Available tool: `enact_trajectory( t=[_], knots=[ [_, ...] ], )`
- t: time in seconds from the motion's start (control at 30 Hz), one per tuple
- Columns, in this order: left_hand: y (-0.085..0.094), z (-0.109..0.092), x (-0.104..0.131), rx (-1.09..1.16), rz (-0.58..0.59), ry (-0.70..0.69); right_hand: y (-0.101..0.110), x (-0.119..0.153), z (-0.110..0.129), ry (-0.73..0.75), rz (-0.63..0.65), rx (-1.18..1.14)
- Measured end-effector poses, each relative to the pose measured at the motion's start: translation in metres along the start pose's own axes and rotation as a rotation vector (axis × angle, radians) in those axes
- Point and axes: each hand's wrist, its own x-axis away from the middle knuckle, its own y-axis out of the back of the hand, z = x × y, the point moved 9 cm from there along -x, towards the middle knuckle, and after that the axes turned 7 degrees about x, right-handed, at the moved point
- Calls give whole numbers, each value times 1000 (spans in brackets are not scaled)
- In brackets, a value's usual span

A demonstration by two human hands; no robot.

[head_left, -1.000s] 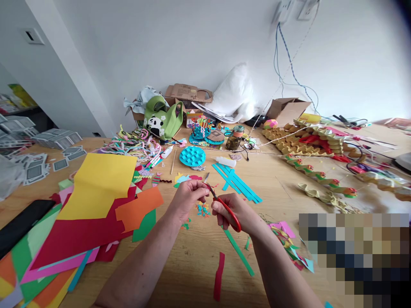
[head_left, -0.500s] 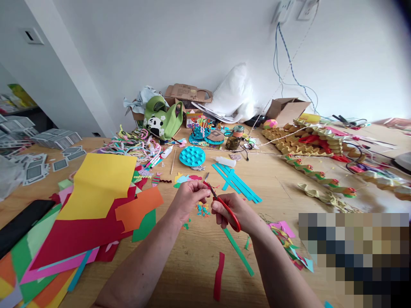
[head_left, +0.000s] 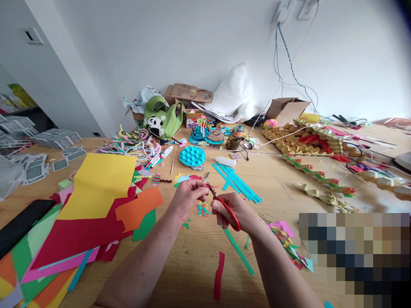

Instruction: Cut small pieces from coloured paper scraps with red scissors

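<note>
My right hand [head_left: 229, 209] grips a pair of red-handled scissors [head_left: 228, 212], its narrow blades pointing up and left. Close to the blade tips, my left hand [head_left: 189, 196] is closed in a pinch on a small piece of red paper, mostly hidden by the fingers. Beneath the hands lies a little heap of coloured paper bits [head_left: 203, 209]. A green paper strip [head_left: 239, 252] runs along the table below my right hand, with a red paper strip [head_left: 218, 276] nearer to me. Just beyond the hands are paper fish cutouts [head_left: 186, 179].
Stacked coloured paper [head_left: 99, 184] covers the left side. Farther off are a blue plate [head_left: 192, 156], a white glue bottle [head_left: 225, 161], blue paper strips [head_left: 237, 184] and a glass jar [head_left: 234, 137]. Egg-carton pieces [head_left: 308, 137] spread over the right. Paper scraps [head_left: 285, 239] lie beside my right forearm.
The fingers of my left hand have shifted slightly left, away from the blades. Less red shows at the fingertips. My right hand and the scissors have hardly moved.
</note>
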Motion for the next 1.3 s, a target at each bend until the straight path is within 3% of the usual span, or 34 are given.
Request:
enact_trajectory(
  t=[1.3],
  knots=[
    [-2,2,1,-15,29,8,0,1,0,22,5,23]
  ],
)
